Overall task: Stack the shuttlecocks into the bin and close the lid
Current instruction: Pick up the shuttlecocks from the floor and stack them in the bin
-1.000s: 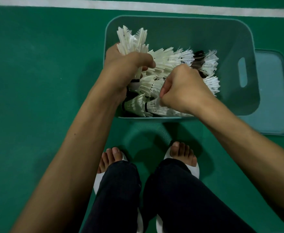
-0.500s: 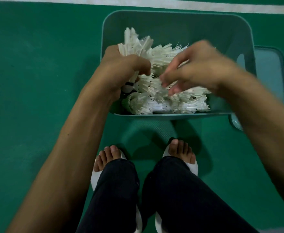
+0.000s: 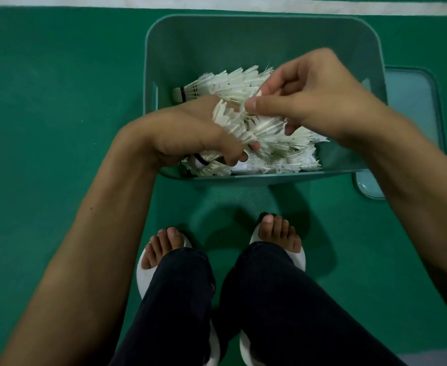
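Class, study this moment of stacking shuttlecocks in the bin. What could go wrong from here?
1. The right hand pinches feather tips of the stack that the left hand grips; they could bend or snap.
2. Loose shuttlecocks lie jumbled in the bin; the stack laid on them might crush feathers.

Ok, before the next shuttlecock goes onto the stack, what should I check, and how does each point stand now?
1. Left hand grips the stack: ok.
2. Right hand pinches feathers at the stack's open end: ok.
3. Whether those feathers belong to a separate shuttlecock: cannot tell.
4. Both hands are over the bin: ok.
5. All shuttlecocks stacked: not ok. A loose pile lies in the bin, and a single shuttlecock lies near its left wall.
6. Lid off, lying on the floor right of the bin: ok for now.
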The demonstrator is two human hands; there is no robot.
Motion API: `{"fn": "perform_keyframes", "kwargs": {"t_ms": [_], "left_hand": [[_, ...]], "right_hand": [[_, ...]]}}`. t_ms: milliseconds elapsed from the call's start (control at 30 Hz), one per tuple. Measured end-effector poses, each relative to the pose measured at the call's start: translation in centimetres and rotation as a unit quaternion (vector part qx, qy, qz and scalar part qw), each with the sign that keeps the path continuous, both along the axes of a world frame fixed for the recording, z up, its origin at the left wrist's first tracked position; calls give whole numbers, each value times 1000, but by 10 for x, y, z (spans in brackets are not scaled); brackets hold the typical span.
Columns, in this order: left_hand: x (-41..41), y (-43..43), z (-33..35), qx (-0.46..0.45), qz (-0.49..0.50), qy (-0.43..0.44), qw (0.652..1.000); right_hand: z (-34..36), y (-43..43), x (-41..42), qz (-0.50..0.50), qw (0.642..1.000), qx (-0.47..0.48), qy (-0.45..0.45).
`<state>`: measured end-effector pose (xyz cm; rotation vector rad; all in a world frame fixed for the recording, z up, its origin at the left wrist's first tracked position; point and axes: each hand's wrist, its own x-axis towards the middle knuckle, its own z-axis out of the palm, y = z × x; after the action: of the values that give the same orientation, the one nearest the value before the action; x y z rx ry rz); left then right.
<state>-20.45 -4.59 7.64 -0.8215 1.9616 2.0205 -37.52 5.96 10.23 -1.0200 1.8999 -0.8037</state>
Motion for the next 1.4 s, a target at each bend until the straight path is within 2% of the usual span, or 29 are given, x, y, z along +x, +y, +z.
{"fn": "perform_keyframes", "kwargs": {"t_ms": [100, 167, 233, 300, 333, 500, 600, 733, 900, 1133, 1233, 1333, 1400], "left_hand": [[0, -3, -1, -27, 2, -18, 999], [0, -4, -1, -39, 86, -29, 995], [-2, -5, 0, -60, 220, -18, 973], [-7, -9, -1, -87, 338, 9, 937], [-8, -11, 0, -96, 366, 23, 925], [-12, -11, 1, -78, 401, 50, 911], [-12, -7, -3, -95, 397, 71, 910], [-11, -5, -5, -117, 374, 101, 915], [-16, 0, -7, -150, 372, 112, 909], [-9, -3, -13, -215, 363, 19, 906], [-7, -4, -9, -238, 294, -21, 926], [-11, -1, 2, -275, 160, -73, 945], [-16, 4, 8, -275, 67, -86, 955]], "right_hand": [[-4, 2, 1, -40, 998, 18, -36], [-5, 5, -4, -98, 994, 34, -34], [-7, 11, -6, -136, 988, 60, -30], [-12, 14, 2, -117, 989, 89, -27], [-16, 14, 10, -98, 989, 106, -24], [-46, -9, 53, -26, 991, 121, 49], [-55, -24, 67, 2, 992, 117, 41], [-56, -32, 54, -37, 992, 120, -25], [-58, -23, 57, -25, 991, 133, 3], [-33, -18, 49, 39, 974, 171, -143], [-11, -2, 28, 9, 979, 163, -123], [11, 7, 12, -71, 992, 77, -77], [16, 7, 9, -78, 996, 29, -26]]}}
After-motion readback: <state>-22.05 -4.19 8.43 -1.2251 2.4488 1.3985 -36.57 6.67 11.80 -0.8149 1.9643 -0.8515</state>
